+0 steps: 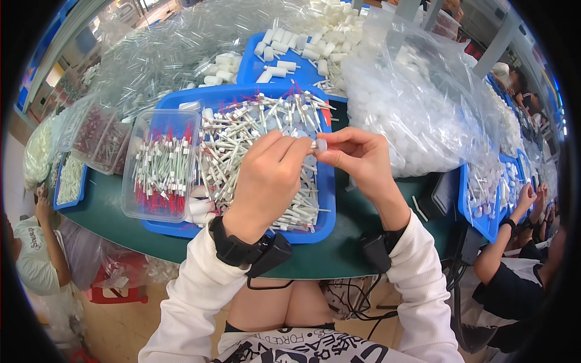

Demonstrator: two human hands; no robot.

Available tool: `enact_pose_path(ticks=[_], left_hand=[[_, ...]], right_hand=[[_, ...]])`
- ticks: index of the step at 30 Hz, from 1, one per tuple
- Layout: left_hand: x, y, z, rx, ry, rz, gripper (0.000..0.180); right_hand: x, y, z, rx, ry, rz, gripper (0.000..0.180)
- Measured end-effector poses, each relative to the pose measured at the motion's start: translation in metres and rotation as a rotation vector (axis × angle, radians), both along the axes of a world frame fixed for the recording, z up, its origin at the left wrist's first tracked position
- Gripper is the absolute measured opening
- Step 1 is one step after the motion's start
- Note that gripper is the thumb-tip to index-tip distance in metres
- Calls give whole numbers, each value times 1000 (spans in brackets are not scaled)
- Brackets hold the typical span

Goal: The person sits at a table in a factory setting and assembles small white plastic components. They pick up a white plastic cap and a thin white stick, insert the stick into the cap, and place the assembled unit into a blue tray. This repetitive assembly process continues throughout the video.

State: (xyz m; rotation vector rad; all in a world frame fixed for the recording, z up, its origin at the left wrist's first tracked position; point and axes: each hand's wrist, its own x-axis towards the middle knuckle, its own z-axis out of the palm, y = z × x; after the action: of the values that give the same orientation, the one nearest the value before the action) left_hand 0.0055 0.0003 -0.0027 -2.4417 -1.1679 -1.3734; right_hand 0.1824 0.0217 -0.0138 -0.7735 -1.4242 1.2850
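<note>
Over the blue tray (328, 209), my two hands meet with their fingertips close together. Between them is a small, round, translucent white cap (321, 145), pinched by the thumb and fingers of my right hand (363, 160). My left hand (266, 181) is closed at the cap's left side, its back toward me; its fingertips are mostly hidden, and what they grip cannot be made out. Beneath the hands lies a heap of thin white sticks (221, 154), some with red bristly ends. More caps (288, 124) lie at the tray's far right.
A clear plastic box (129, 196) of red-tipped sticks overlaps the tray's left side. Behind stands another blue tray (307, 74) with white cylinders. A large clear bag (405, 115) of white caps bulges at right. Co-workers sit at both sides; cables (363, 314) hang below the green table.
</note>
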Motion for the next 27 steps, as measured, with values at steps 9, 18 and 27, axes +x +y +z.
enact_pose_path(ticks=[9,18,27], left_hand=[[2,8,5,24,-205,104,10],[-1,-7,1,-428,306,230,22],[-6,-5,1,-458,136,143,15]], right_hand=[[65,-40,56,502,-189,-563,26],[322,-60,54,139,-949,-1568,43],[269,-52,73,301,-1467,-1951,45]])
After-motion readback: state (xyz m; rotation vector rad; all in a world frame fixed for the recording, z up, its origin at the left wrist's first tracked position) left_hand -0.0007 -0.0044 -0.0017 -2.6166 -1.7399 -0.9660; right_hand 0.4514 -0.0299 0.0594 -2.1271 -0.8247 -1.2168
